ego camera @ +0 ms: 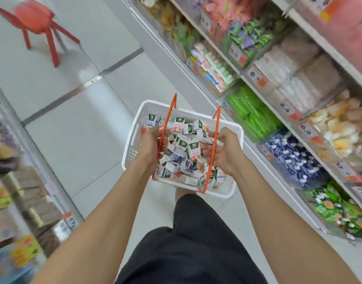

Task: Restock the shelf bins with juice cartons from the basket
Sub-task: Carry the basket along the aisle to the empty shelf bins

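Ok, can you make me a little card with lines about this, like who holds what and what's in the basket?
place: shop aisle, shelf bins of snack packets on the right
basket: white, carried in front of the person
left hand: grips the left orange handle
right hand: grips the right orange handle
inside the basket: a heap of small juice cartons
cartons in hand: none
also there: red stool on the floor, far left

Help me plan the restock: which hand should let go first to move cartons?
Probably right: the right hand is nearer the bins, and the left hand grips the other handle of the basket.
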